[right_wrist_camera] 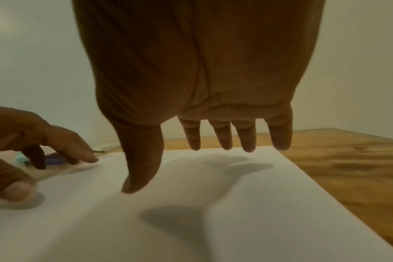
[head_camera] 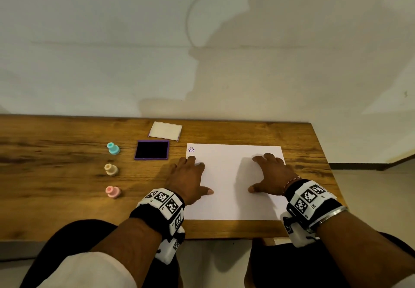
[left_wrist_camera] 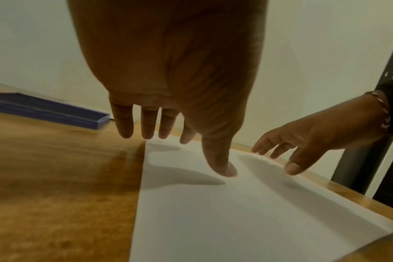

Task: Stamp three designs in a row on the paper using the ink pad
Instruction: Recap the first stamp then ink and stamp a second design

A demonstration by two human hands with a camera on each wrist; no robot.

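The paper (head_camera: 235, 189) lay flat on the right half of the wooden table (head_camera: 56, 175), its long edges running left to right, and both hands were spread over it with fingers extended and holding nothing. The left hand (head_camera: 190, 180) covered the sheet's left edge, its outer fingers overhanging the wood, and the right hand (head_camera: 272, 175) lay toward the right edge; in the wrist views the thumb tips seemed to touch the sheet while the other fingers hovered just above, though I could not tell for certain. Most likely the hands were there to square or steady the sheet before the next print. One stamped design, a small smiley face (head_camera: 191, 149), sat in the far left corner, which would leave room for a row running rightward; two of the three designs seemed still to come. Just left of the paper stood one open ink pad (head_camera: 152, 150) with a dark surface and purple rim, and its one lid (head_camera: 165, 130) lay beyond it. Farther left, three stamps stood upright in a column: a teal stamp (head_camera: 113, 148) farthest, a beige stamp (head_camera: 111, 169) between, a pink stamp (head_camera: 113, 191) nearest, all within the left hand's easy reach.
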